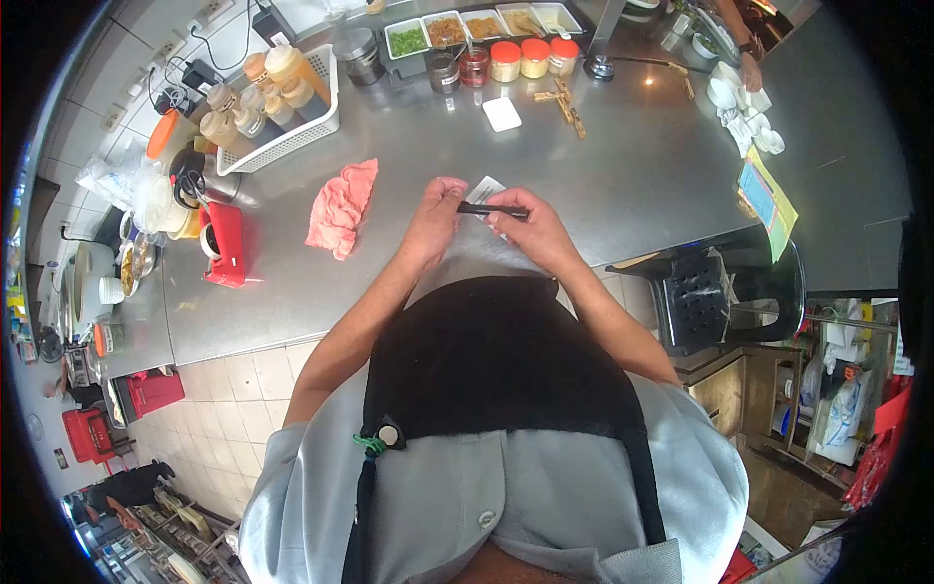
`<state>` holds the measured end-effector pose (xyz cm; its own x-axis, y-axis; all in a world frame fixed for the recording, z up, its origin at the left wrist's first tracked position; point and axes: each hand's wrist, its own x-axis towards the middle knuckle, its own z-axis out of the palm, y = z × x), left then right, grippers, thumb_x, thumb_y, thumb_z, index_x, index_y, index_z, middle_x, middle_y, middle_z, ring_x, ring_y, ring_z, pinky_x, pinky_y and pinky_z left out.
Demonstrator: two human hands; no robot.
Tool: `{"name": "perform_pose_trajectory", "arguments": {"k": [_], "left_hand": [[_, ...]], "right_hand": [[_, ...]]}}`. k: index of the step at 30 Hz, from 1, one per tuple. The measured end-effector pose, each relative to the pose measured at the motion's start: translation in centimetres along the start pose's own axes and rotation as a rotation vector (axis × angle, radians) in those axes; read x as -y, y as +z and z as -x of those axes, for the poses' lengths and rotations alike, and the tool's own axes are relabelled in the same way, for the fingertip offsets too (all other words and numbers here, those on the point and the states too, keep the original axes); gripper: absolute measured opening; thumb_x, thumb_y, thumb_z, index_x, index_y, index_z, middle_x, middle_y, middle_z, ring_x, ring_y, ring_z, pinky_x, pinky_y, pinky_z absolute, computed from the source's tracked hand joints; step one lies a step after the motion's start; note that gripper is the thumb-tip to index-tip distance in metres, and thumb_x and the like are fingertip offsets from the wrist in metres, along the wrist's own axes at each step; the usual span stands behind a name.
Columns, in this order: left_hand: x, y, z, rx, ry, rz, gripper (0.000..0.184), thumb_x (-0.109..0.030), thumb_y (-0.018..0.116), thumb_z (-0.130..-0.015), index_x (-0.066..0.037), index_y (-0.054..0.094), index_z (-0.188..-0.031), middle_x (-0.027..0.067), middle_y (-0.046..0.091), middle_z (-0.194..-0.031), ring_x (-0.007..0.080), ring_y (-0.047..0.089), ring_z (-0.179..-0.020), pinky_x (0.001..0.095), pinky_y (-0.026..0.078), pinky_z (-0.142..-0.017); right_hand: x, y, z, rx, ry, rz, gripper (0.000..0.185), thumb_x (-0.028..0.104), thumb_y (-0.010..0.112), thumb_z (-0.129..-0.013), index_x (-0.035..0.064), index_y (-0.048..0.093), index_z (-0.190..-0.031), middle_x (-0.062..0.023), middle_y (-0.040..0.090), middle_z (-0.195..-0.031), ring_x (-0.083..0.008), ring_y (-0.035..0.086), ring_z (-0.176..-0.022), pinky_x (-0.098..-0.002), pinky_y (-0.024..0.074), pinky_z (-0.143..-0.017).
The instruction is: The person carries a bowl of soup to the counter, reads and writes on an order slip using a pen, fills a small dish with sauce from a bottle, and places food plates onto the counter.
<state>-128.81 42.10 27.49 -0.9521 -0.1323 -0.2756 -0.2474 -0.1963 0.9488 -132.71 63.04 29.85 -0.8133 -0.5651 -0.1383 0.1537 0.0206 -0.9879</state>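
Note:
Over the front edge of the steel counter (418,127), both hands hold a black pen-like object (479,208) level between them. My left hand (438,216) pinches its left end. The fingers of my right hand (530,226) are closed round its right end. A small white card or label (485,191) with dark marks lies behind the black object, between the hands; which hand supports it is unclear. To the left on the counter is a crumpled pink cloth (341,209). Beyond the hands sits a white square piece (502,114).
A white basket (292,142) of bottles and a red tape dispenser (225,245) stand left. Jars (505,62) and food trays (445,31) line the back. Wooden clips (566,107) lie behind. At the right are a black chair (700,292) and another person's hand (751,74).

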Motion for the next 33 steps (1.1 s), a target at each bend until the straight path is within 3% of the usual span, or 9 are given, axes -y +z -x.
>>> {"name": "perform_pose_trajectory", "arguments": {"k": [10, 13, 16, 19, 22, 24, 27, 30, 33], "left_hand": [[0.6, -0.6, 0.8, 0.035, -0.211, 0.204, 0.012, -0.017, 0.049, -0.111, -0.011, 0.059, -0.116, 0.0020, 0.058, -0.095, 0.0109, 0.057, -0.076, 0.0263, 0.048, -0.062], [-0.5, -2.9, -0.5, 0.021, -0.184, 0.433, 0.010, -0.015, 0.051, -0.111, -0.011, 0.058, -0.116, 0.0037, 0.060, -0.096, 0.0128, 0.062, -0.079, 0.0291, 0.054, -0.065], [-2.2, -7.0, -4.1, -0.181, -0.109, 0.561, 0.021, -0.020, 0.056, -0.110, -0.008, 0.057, -0.127, 0.0073, 0.063, -0.105, 0.0154, 0.064, -0.087, 0.0322, 0.056, -0.072], [-4.5, -9.1, -3.7, -0.410, 0.054, 0.055, 0.035, -0.026, 0.061, -0.106, -0.002, 0.056, -0.130, 0.0089, 0.061, -0.113, 0.0173, 0.057, -0.104, 0.0395, 0.051, -0.087], [1.6, -13.9, -6.6, -0.552, 0.304, -0.323, 0.040, -0.027, 0.065, -0.103, 0.002, 0.055, -0.129, 0.0084, 0.058, -0.112, 0.0208, 0.054, -0.105, 0.0384, 0.047, -0.090], [3.0, -14.4, -4.4, -0.362, 0.237, -0.439, 0.036, -0.024, 0.066, -0.100, 0.003, 0.056, -0.122, 0.0091, 0.056, -0.109, 0.0209, 0.051, -0.101, 0.0383, 0.045, -0.089], [4.3, -9.5, 0.1, -0.592, 0.476, -0.609, 0.032, -0.015, 0.065, -0.095, 0.004, 0.055, -0.118, 0.0127, 0.053, -0.104, 0.0258, 0.050, -0.098, 0.0419, 0.044, -0.088], [5.2, -7.9, 2.7, -0.549, 0.480, -0.941, 0.061, -0.016, 0.070, -0.089, 0.000, 0.054, -0.145, 0.0297, 0.051, -0.150, 0.0460, 0.046, -0.143, 0.0552, 0.035, -0.121], [4.4, -6.8, 3.4, -0.528, 0.556, -1.044, 0.060, -0.020, 0.072, -0.088, -0.004, 0.056, -0.144, 0.0272, 0.052, -0.150, 0.0457, 0.047, -0.142, 0.0564, 0.035, -0.120]], "right_hand": [[1.5, 1.3, -1.7, 0.125, 0.011, 0.199, 0.030, 0.016, 0.076, -0.098, -0.0007, 0.066, -0.121, -0.0074, 0.071, -0.102, -0.0150, 0.067, -0.086, -0.0315, 0.0550, -0.080], [1.6, -0.1, -4.2, 0.104, -0.161, 0.217, 0.042, 0.025, 0.078, -0.097, -0.0008, 0.064, -0.127, -0.0087, 0.071, -0.108, -0.0162, 0.068, -0.094, -0.0330, 0.0555, -0.084], [2.0, -3.1, -5.7, 0.005, 0.039, 0.092, 0.055, 0.033, 0.081, -0.093, 0.0017, 0.063, -0.134, -0.0155, 0.069, -0.118, -0.0245, 0.068, -0.110, -0.0395, 0.0545, -0.094], [-2.8, -4.7, -5.7, -0.152, -0.069, 0.884, 0.058, 0.036, 0.081, -0.089, 0.0047, 0.063, -0.134, -0.0212, 0.067, -0.122, -0.0344, 0.064, -0.121, -0.0456, 0.0502, -0.104], [-5.2, -2.3, -3.7, -0.268, -0.046, 1.108, 0.047, 0.031, 0.080, -0.088, 0.0067, 0.066, -0.126, -0.0231, 0.066, -0.118, -0.0399, 0.061, -0.119, -0.0480, 0.0477, -0.106], [-5.0, -1.1, -3.5, -0.304, -0.033, 1.093, 0.039, 0.029, 0.079, -0.088, 0.0063, 0.066, -0.117, -0.0201, 0.067, -0.114, -0.0387, 0.064, -0.114, -0.0481, 0.0500, -0.101], [-6.4, -1.8, -5.1, -0.209, 0.026, 0.759, 0.021, 0.019, 0.077, -0.088, 0.0059, 0.063, -0.096, -0.0152, 0.069, -0.107, -0.0324, 0.069, -0.093, -0.0413, 0.0536, -0.086], [-1.3, -2.7, -7.8, -0.155, -0.054, 0.370, 0.019, 0.004, 0.070, -0.092, 0.0054, 0.057, -0.106, -0.0060, 0.067, -0.103, -0.0185, 0.067, -0.094, -0.0328, 0.0520, -0.085], [11.5, -2.1, -8.3, -0.154, -0.394, 0.092, 0.034, -0.004, 0.065, -0.095, 0.0044, 0.049, -0.124, -0.0069, 0.065, -0.107, -0.0147, 0.066, -0.101, -0.0301, 0.0522, -0.088]]}}
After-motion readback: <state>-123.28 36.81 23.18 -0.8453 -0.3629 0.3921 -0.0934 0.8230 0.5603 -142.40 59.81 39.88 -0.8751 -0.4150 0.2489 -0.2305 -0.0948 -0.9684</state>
